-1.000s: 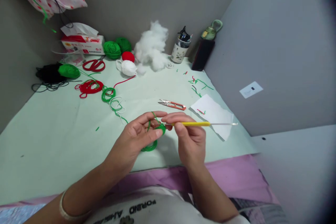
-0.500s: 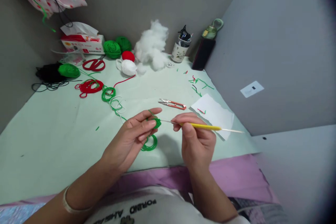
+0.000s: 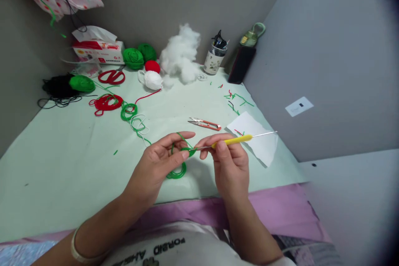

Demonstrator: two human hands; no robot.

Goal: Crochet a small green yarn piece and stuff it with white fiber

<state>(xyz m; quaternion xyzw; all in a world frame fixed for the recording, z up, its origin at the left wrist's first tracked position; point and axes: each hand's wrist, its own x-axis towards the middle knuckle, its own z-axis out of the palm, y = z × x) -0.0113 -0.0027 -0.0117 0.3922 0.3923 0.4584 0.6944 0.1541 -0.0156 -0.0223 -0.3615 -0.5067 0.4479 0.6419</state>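
My left hand [image 3: 163, 156] pinches a small piece of green crochet work [image 3: 192, 152] between thumb and fingers. Green yarn runs up over its raised index finger. In my right hand [image 3: 229, 156] is a crochet hook [image 3: 235, 140] with a yellow grip, held like a pen. The hook's thin metal end reaches left to the green work; its tip is hard to make out there. The other metal end points right. Below my left hand, a loose coil of green yarn [image 3: 177, 171] lies on the table.
Thread snips [image 3: 205, 124] lie beyond my hands, beside torn white paper [image 3: 258, 137]. Red scissors [image 3: 111, 77], a red yarn coil [image 3: 107, 102] and a white yarn ball [image 3: 151, 80] lie farther back. White stuffing [image 3: 181, 54], a pen cup [image 3: 215, 58] and a dark phone [image 3: 242, 65] stand by the wall.
My right hand has shifted slightly left and the hook has tilted, its far end now higher. The green work has moved a little right and down, with yarn now showing over my left index finger.
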